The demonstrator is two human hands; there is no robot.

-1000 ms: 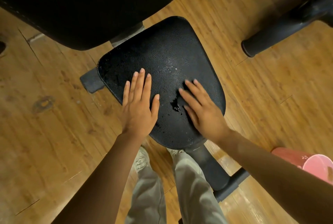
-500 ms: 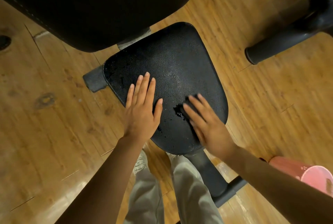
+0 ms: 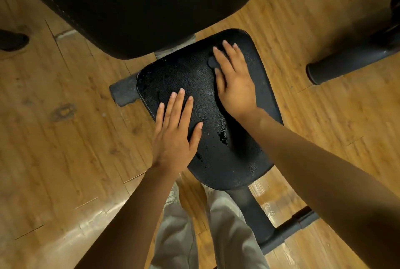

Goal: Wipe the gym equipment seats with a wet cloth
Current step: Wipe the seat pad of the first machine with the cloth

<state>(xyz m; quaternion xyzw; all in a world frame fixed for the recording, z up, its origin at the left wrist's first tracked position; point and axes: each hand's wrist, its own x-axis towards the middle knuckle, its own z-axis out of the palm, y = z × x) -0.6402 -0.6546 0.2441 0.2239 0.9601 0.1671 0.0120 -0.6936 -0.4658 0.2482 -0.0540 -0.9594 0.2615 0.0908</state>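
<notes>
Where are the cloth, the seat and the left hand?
Cloth point(image 3: 213, 62), head view: dark edge beside the right fingers.
Seat point(image 3: 236, 160), head view: wet near surface.
Left hand point(image 3: 173, 138), head view: back of hand.

The black textured padded seat point(image 3: 205, 104) is sitting in the middle of the wooden plank floor point(image 3: 65, 138), with the large black padded backrest point(image 3: 138, 4) lying behind it and overhanging its far edge. The left hand point(image 3: 175, 136) is lying flat on the seat's near left part, while the right hand point(image 3: 234, 83) is resting on its far right part over a dark cloth point(image 3: 213, 63). The grey metal frame bar point(image 3: 255, 210) is running under the seat's near edge, and the dark rubber-capped tube point(image 3: 337, 63) is lying well apart to the right.
</notes>
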